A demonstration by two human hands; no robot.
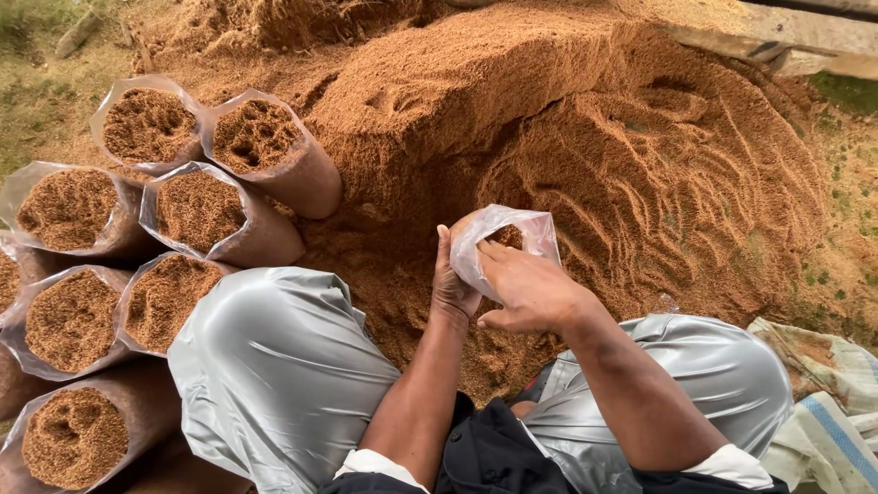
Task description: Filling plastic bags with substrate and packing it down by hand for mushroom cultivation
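Observation:
A small clear plastic bag (506, 236), partly filled with brown sawdust-like material, is upright between my knees. My left hand (450, 284) grips its left side from below. My right hand (523, 288) lies over the bag's mouth with its fingers pressing into the opening. Both hands are right in front of a big heap of the same reddish-brown material (585, 155), which shows finger grooves on its right slope.
Several filled clear bags (197, 210) stand open-topped in rows at the left. My knees in shiny grey trousers (274, 366) flank the hands. A woven sack (832, 384) lies at the right. Grass and a wooden plank (786, 37) edge the heap.

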